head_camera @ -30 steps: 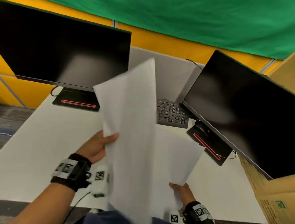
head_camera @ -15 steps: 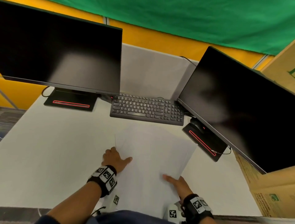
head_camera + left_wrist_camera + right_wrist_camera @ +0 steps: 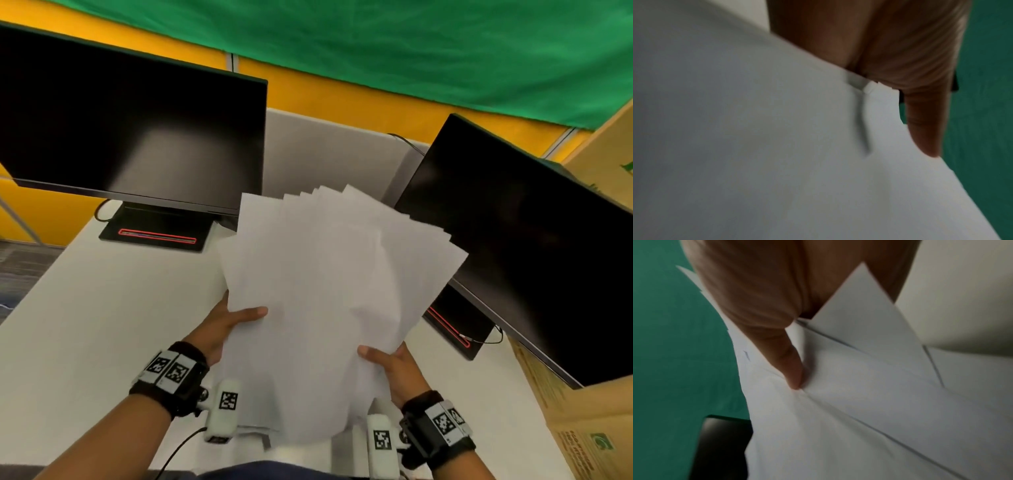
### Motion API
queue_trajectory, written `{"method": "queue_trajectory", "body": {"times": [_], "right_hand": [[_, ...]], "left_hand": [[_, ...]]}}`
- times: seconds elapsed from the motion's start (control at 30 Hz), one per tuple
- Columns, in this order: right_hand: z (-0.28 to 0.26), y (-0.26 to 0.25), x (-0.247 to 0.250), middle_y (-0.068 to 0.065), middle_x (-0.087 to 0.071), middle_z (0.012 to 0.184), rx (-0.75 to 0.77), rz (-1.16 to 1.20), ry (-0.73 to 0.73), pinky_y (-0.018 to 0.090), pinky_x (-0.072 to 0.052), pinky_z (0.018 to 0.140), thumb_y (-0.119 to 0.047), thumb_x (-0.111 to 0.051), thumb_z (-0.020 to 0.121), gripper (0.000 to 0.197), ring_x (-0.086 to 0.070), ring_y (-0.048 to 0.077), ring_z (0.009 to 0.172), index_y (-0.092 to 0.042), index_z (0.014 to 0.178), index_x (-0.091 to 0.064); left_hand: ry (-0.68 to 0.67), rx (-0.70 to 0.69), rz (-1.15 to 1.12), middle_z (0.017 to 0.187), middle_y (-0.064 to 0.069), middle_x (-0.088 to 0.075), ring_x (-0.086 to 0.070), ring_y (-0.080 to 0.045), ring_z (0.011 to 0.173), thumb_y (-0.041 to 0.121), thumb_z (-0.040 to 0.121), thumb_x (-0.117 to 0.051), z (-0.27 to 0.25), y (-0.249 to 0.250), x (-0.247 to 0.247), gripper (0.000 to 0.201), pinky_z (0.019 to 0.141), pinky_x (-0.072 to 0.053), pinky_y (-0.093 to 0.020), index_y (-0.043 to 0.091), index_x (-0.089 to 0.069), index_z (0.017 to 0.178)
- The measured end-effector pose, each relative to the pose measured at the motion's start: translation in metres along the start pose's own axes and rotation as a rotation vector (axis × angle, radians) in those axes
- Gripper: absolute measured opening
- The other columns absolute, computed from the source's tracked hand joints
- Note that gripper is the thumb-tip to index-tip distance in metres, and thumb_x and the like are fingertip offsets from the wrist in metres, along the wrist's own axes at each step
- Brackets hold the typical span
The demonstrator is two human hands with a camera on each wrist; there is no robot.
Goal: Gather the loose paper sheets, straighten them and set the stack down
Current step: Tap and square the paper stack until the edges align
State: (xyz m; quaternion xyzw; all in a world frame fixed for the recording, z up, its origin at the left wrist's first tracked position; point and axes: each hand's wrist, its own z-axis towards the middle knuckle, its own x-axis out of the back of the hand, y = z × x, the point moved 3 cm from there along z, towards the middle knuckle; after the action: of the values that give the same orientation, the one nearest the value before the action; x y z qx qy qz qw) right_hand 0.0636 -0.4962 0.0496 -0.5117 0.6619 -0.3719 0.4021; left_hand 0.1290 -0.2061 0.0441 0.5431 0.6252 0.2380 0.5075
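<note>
A fanned bundle of several white paper sheets (image 3: 329, 284) is held up above the white desk (image 3: 85, 335), its upper corners spread unevenly. My left hand (image 3: 229, 323) grips the bundle's left edge, thumb on the front face. My right hand (image 3: 390, 363) grips the lower right edge, thumb on the front. In the left wrist view a thumb (image 3: 925, 116) presses on the paper (image 3: 777, 146). In the right wrist view a thumb (image 3: 789, 363) pinches creased, overlapping sheets (image 3: 869, 394). The fingers behind the paper are hidden.
A black monitor (image 3: 130, 133) stands at the back left and a second monitor (image 3: 520, 240) angles in at the right, each on a red-striped base. A cardboard box (image 3: 589, 421) sits at the right edge. The paper hides the keyboard.
Half a second ago the sheets lay flat on the desk under both hands. Now both hands have lifted them as a fanned bundle in front of the monitors.
</note>
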Motion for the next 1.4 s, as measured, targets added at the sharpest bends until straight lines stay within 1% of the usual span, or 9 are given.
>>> {"method": "queue_trajectory", "body": {"times": [0.3,0.4,0.57,0.67,0.77,0.93,1.1,1.3,1.4], "right_hand": [[-0.02,-0.08,0.003,0.01,-0.07,0.116,0.276,-0.083,-0.095,0.044,-0.051,0.095,-0.038,-0.09,0.05,0.079,-0.064,0.029,0.111,-0.015,0.119,-0.06],[-0.013,-0.081,0.015,0.01,-0.07,0.117,0.291,-0.054,-0.039,0.047,-0.05,0.096,-0.037,-0.092,0.045,0.084,-0.064,0.029,0.111,-0.016,0.12,-0.059],[-0.003,-0.077,0.019,0.0,-0.074,0.107,0.331,-0.078,0.025,0.03,-0.056,0.085,-0.03,-0.087,0.051,0.068,-0.067,0.023,0.106,-0.021,0.113,-0.061],[-0.006,-0.081,0.014,0.0,-0.074,0.107,0.349,-0.147,0.012,0.023,-0.055,0.082,-0.038,-0.088,0.05,0.077,-0.069,0.017,0.101,-0.015,0.118,-0.059],[-0.017,-0.094,0.012,-0.007,-0.077,0.095,0.385,-0.209,-0.026,0.015,-0.053,0.076,-0.01,-0.072,0.068,0.045,-0.07,0.01,0.094,-0.011,0.112,-0.06],[-0.004,-0.113,0.022,-0.011,-0.076,0.087,0.402,-0.228,0.09,0.019,-0.053,0.078,0.012,-0.061,0.079,0.038,-0.07,0.003,0.085,-0.02,0.1,-0.062],[0.023,-0.122,0.012,0.01,-0.068,0.111,0.435,-0.138,0.187,0.04,-0.049,0.095,0.006,-0.064,0.08,0.039,-0.066,0.025,0.104,-0.006,0.117,-0.059],[0.01,-0.124,-0.012,-0.005,-0.066,0.114,0.521,-0.088,0.155,0.023,-0.049,0.093,-0.017,-0.07,0.08,0.038,-0.065,0.004,0.104,-0.025,0.115,-0.058],[0.003,-0.103,-0.021,-0.006,-0.067,0.107,0.509,-0.127,0.218,0.006,-0.045,0.085,-0.052,-0.082,0.05,0.077,-0.063,-0.011,0.095,-0.012,0.112,-0.061]], "left_hand": [[-0.231,-0.131,-0.057,0.09,-0.004,-0.077,-0.073,-0.019,0.081,0.035,0.027,-0.094,-0.007,0.061,-0.024,0.078,0.064,-0.058,-0.027,0.017,-0.07,0.099],[-0.234,-0.17,0.024,0.102,-0.003,-0.075,-0.071,-0.019,0.094,0.034,0.034,-0.094,-0.002,0.069,-0.035,0.082,0.072,-0.058,-0.027,0.017,-0.064,0.109],[-0.165,-0.154,0.044,0.12,-0.008,-0.068,-0.063,-0.024,0.112,0.028,0.042,-0.092,0.019,0.061,-0.045,0.087,0.086,-0.056,-0.032,0.013,-0.06,0.122],[-0.147,-0.121,0.002,0.112,-0.006,-0.072,-0.064,-0.026,0.11,0.029,0.037,-0.094,0.026,0.052,-0.048,0.083,0.08,-0.058,-0.029,0.015,-0.066,0.113],[-0.142,-0.152,-0.053,0.107,-0.004,-0.074,-0.067,-0.026,0.105,0.027,0.037,-0.093,0.026,0.051,-0.047,0.076,0.076,-0.058,-0.029,0.019,-0.068,0.108],[-0.208,-0.189,-0.083,0.099,0.0,-0.076,-0.071,-0.019,0.093,0.026,0.034,-0.094,0.028,0.071,-0.052,0.078,0.072,-0.058,-0.028,0.018,-0.066,0.107],[-0.071,-0.274,0.11,0.125,-0.009,-0.065,-0.062,-0.023,0.112,0.009,0.074,-0.074,0.042,0.11,-0.067,0.057,0.098,-0.05,-0.041,0.009,-0.055,0.127],[0.117,-0.476,0.175,0.108,0.005,-0.069,-0.067,-0.006,0.098,0.008,0.079,-0.069,0.029,0.136,-0.06,0.043,0.082,-0.054,-0.022,0.015,-0.06,0.12],[0.19,-0.58,0.179,0.093,0.019,-0.073,-0.067,0.002,0.092,0.006,0.077,-0.071,0.015,0.123,-0.052,0.036,0.077,-0.053,-0.013,0.028,-0.063,0.104]]}}
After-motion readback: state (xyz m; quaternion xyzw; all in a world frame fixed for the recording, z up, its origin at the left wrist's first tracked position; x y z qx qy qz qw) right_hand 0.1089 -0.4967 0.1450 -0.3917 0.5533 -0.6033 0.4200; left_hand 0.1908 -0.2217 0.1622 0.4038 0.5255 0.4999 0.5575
